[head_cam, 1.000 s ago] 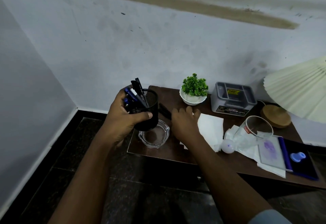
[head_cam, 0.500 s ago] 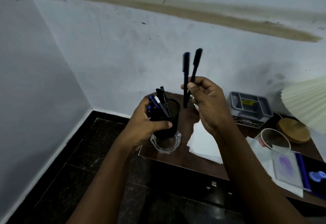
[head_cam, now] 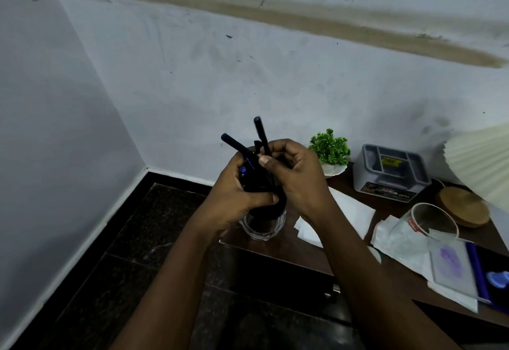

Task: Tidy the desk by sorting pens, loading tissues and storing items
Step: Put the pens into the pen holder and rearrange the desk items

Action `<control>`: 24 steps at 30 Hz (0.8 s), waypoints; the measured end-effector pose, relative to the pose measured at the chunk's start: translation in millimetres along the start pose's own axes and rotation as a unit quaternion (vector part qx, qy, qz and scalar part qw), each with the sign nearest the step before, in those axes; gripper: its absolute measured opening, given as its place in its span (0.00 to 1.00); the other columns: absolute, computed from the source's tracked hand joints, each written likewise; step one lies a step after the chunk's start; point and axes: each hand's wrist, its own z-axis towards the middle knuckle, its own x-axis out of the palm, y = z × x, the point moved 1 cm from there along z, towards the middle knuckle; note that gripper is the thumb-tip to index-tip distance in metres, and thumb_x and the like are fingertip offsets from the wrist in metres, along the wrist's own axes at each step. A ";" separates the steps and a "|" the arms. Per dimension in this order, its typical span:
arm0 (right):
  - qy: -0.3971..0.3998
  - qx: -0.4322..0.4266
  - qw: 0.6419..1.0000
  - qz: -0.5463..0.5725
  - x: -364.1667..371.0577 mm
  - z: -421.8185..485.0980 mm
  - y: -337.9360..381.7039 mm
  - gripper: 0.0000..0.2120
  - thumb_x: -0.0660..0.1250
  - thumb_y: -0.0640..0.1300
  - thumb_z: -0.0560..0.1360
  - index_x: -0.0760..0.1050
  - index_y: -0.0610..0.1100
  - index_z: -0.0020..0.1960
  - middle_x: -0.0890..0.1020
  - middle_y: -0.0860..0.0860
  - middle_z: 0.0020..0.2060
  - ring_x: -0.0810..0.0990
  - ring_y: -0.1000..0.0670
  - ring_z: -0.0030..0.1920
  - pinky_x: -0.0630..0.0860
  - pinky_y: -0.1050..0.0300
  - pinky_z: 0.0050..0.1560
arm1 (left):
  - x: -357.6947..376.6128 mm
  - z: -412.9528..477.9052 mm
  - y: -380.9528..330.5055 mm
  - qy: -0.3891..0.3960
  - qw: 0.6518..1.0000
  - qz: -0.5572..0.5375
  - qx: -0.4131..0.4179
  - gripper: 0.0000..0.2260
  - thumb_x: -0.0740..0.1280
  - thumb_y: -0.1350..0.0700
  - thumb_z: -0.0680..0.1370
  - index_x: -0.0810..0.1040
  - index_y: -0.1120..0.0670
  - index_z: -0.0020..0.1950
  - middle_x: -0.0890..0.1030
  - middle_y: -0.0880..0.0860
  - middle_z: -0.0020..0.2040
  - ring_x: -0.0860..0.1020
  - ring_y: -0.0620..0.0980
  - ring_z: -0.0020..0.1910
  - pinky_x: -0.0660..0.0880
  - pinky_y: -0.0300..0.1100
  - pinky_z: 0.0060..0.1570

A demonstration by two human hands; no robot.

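My left hand (head_cam: 237, 192) grips a black mesh pen holder (head_cam: 271, 206) and holds it up above a glass ashtray (head_cam: 261, 227) at the desk's left end. Several dark pens stand in the holder; one blue pen (head_cam: 237, 147) leans out to the left. My right hand (head_cam: 296, 176) pinches a black pen (head_cam: 261, 135) upright at the holder's mouth; its lower end is hidden behind my fingers. White tissues (head_cam: 349, 209) lie on the brown desk (head_cam: 391, 206) just right of my hands. A grey tissue box (head_cam: 391, 170) stands at the back.
A small green plant in a white pot (head_cam: 329, 150) sits behind my right hand. A glass jar (head_cam: 429, 220) lies on its side near a wooden lid (head_cam: 462, 206), a pleated lampshade (head_cam: 479, 162) and a blue-edged pad (head_cam: 454, 270). Dark floor lies left of the desk.
My right hand lifted two black pens off the desk, raised them high, then brought them down to the holder's mouth. My left hand kept holding the holder up.
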 end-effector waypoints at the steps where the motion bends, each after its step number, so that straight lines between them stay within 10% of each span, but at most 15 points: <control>1: 0.006 0.001 1.000 -0.010 -0.4 -0.3 -0.8 0.06 0.72 0.33 0.77 0.82 0.39 0.52 0.86 0.43 0.45 0.86 0.50 0.46 0.83 0.58 0.48 | -0.8 -0.4 -0.4 -0.001 1.000 -0.003 -0.001 0.35 0.78 0.71 0.66 0.75 0.49 0.69 0.86 0.51 0.56 0.85 0.50 0.57 0.83 0.42 0.51; 24: 0.015 -0.047 0.983 -0.180 -30.1 9.2 14.9 0.11 0.71 0.39 0.78 0.80 0.46 0.59 0.85 0.53 0.46 0.84 0.58 0.46 0.78 0.65 0.46 | -2.2 -1.1 -3.5 -0.001 1.000 0.001 -0.008 0.37 0.79 0.72 0.67 0.76 0.45 0.70 0.85 0.52 0.56 0.85 0.49 0.57 0.82 0.41 0.50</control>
